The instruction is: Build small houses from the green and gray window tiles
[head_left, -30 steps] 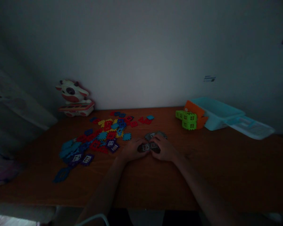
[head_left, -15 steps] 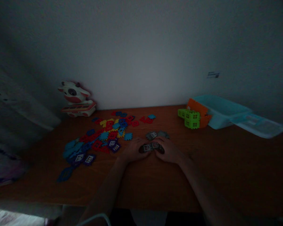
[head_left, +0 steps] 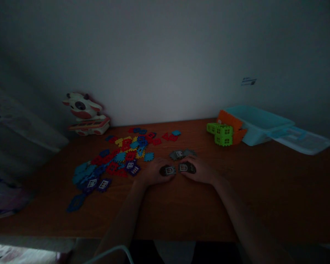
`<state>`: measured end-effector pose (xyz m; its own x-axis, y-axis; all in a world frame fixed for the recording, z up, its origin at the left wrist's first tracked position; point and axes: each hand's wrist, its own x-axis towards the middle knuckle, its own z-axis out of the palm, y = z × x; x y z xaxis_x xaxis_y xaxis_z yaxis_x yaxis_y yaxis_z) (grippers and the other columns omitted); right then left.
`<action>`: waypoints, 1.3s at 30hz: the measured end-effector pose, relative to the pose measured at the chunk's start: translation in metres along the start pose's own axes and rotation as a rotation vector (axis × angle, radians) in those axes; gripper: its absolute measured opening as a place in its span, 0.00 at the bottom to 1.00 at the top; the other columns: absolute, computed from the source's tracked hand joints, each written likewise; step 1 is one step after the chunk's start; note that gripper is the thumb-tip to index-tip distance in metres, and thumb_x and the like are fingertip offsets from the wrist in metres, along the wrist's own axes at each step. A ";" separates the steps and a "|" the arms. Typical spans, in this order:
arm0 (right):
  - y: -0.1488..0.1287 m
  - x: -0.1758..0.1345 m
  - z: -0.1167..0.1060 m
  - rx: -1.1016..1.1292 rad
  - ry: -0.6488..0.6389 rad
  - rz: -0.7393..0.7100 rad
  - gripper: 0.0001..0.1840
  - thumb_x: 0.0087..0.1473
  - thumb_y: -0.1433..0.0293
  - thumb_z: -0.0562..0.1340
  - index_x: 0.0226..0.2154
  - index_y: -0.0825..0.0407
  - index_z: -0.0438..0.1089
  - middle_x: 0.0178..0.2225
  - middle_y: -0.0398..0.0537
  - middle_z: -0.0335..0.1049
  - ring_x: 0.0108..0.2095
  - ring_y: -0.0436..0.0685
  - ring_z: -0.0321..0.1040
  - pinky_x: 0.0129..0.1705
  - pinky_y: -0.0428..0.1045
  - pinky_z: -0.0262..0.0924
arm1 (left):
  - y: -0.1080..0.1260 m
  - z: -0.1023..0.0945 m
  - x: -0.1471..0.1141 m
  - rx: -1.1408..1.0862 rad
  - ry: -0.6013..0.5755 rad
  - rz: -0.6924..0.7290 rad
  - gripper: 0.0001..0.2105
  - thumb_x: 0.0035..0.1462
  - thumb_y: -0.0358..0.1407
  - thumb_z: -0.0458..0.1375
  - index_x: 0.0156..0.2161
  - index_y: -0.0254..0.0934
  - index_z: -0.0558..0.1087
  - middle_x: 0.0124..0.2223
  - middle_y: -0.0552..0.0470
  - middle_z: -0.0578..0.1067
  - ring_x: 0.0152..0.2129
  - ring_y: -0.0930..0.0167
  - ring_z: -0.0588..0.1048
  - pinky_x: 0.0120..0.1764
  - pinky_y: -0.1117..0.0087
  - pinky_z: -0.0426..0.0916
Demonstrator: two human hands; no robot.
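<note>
My left hand [head_left: 157,171] is closed on a grey building tile [head_left: 169,170] with a white window grid. My right hand [head_left: 198,169] grips a second grey window tile [head_left: 183,168]. A narrow gap lies between the two held tiles, just above the tabletop. Right behind them rest more grey tiles [head_left: 177,154], one with a white window, partly covered by my right hand. Left of my left hand are purple window tiles [head_left: 132,167].
Red, blue and yellow tiles [head_left: 126,146] spread over the wooden table [head_left: 165,216] on the left. A cow toy [head_left: 85,115] stands at the back left. At the right are a green and orange tile structure [head_left: 223,135], a turquoise bin [head_left: 261,126] and a clear lid [head_left: 302,141].
The two grey tiles, touching or nearly so before, are now apart. My right hand has shifted slightly to the right with its tile. The view has tilted a little.
</note>
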<state>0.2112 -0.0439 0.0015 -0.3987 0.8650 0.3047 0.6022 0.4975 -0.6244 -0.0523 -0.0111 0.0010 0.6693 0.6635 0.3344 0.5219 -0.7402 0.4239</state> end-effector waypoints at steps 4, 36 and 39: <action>0.000 -0.001 -0.003 -0.001 0.031 0.053 0.18 0.54 0.64 0.69 0.48 0.45 0.72 0.49 0.50 0.76 0.48 0.61 0.73 0.50 0.58 0.67 | -0.001 -0.002 0.000 0.004 0.031 -0.015 0.14 0.59 0.45 0.62 0.46 0.40 0.76 0.45 0.48 0.81 0.42 0.63 0.78 0.48 0.61 0.71; 0.008 0.008 0.014 -0.113 0.354 0.105 0.11 0.64 0.63 0.57 0.37 0.50 0.72 0.37 0.52 0.75 0.38 0.60 0.73 0.41 0.54 0.66 | 0.030 0.026 0.024 -1.262 0.300 -0.668 0.22 0.40 0.49 0.73 0.31 0.35 0.71 0.36 0.54 0.78 0.36 0.69 0.78 0.45 0.62 0.77; 0.001 0.008 0.012 -0.056 0.374 0.081 0.14 0.67 0.62 0.54 0.36 0.50 0.71 0.35 0.50 0.73 0.36 0.58 0.72 0.39 0.52 0.65 | 0.033 0.026 0.024 -1.270 0.290 -0.688 0.22 0.40 0.51 0.73 0.31 0.35 0.73 0.36 0.53 0.78 0.35 0.70 0.77 0.44 0.64 0.77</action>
<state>0.2009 -0.0375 -0.0057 -0.0746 0.8605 0.5040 0.6625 0.4205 -0.6199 -0.0053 -0.0220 0.0011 0.2802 0.9488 -0.1456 -0.2196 0.2111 0.9525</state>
